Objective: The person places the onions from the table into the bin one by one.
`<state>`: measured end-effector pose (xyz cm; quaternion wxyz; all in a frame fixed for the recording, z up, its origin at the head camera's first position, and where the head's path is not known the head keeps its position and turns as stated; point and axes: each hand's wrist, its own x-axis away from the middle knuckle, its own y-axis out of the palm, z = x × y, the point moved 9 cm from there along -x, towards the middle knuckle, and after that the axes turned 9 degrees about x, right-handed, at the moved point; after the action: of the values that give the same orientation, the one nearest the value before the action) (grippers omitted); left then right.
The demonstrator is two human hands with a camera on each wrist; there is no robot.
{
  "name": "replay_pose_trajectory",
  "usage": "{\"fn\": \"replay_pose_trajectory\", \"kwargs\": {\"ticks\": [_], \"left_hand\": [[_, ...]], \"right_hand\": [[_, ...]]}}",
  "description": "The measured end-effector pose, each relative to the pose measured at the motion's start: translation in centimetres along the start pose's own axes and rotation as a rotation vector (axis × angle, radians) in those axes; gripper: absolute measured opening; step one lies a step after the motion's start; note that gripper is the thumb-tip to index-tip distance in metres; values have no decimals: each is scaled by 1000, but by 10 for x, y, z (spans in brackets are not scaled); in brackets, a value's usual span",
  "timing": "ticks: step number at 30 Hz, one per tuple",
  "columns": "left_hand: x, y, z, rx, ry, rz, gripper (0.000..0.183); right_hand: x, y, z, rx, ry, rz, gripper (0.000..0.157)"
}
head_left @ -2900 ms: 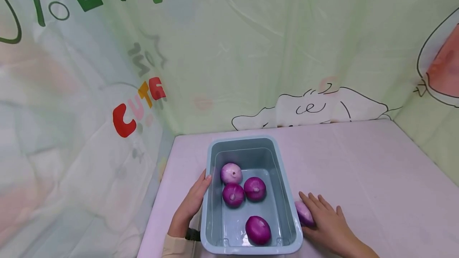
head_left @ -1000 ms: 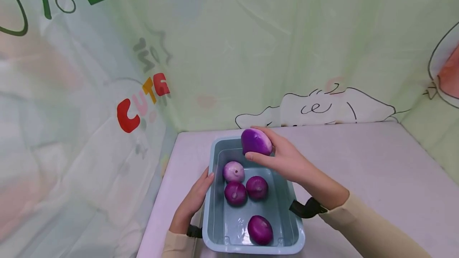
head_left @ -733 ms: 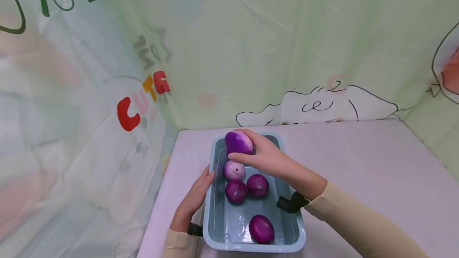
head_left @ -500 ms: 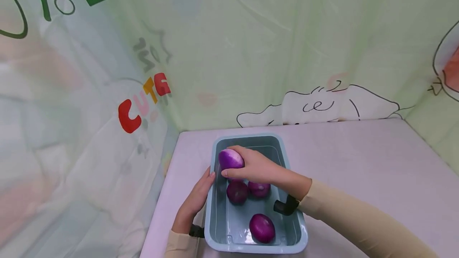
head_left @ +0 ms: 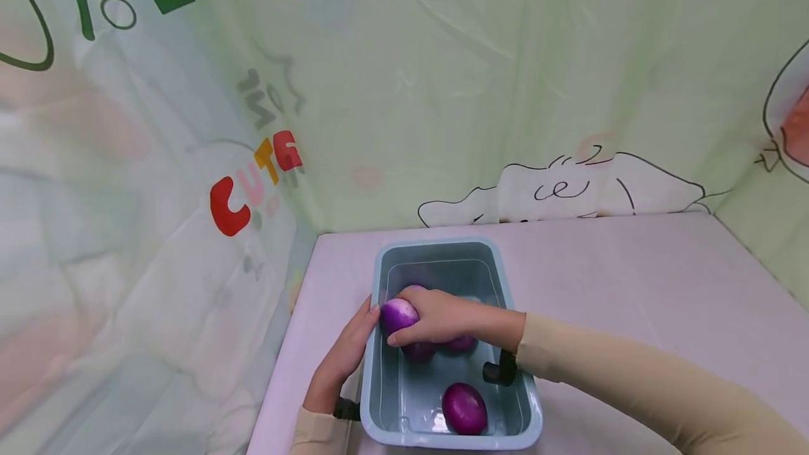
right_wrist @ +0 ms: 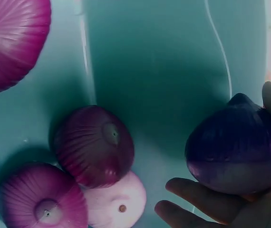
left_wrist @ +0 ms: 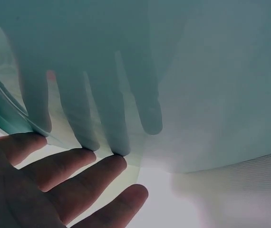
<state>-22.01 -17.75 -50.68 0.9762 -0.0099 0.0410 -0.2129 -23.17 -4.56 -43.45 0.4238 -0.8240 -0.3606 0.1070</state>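
Note:
In the head view, my right hand (head_left: 439,316) grips a purple-and-white onion (head_left: 399,316) inside the blue-grey plastic basin (head_left: 442,441), near its left wall. Thumb and fingers lie on either side of that onion (right_wrist: 237,147) in the right wrist view. A dark purple onion (head_left: 464,409) lies alone at the basin's near end. Beneath my right hand, a purple onion (head_left: 418,352) and another onion (head_left: 461,345) are partly hidden; a paler onion (right_wrist: 122,202) touches them. My left hand (head_left: 344,348) rests against the basin's outer left side, its fingers fairly straight.
The basin stands on a table with a pale lilac cover (head_left: 607,279). Printed curtains (head_left: 404,90) hang behind it and on both sides. A black wrist strap with its camera (head_left: 499,371) hangs over the basin's right part.
My right hand has lifted the onion from the table right of the basin, carried it over the far end, then lowered it inside toward the left wall. My left hand stays put.

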Motion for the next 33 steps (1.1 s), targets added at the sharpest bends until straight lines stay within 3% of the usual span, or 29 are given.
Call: {"fn": "replay_pose_trajectory", "kwargs": {"ticks": [8, 14, 24, 33], "left_hand": [[-1, -2, -1, 2, -1, 5, 59], [0, -2, -1, 0, 1, 2, 58], [-2, -1, 0, -6, 7, 5, 57], [-2, 0, -1, -2, 10, 3, 57]], "right_hand": [[0, 9, -3, 64, -6, -58, 57], [2, 17, -2, 100, 27, -123, 65], [3, 20, 1, 112, 28, -135, 70], [4, 24, -2, 163, 22, -173, 87]]}}
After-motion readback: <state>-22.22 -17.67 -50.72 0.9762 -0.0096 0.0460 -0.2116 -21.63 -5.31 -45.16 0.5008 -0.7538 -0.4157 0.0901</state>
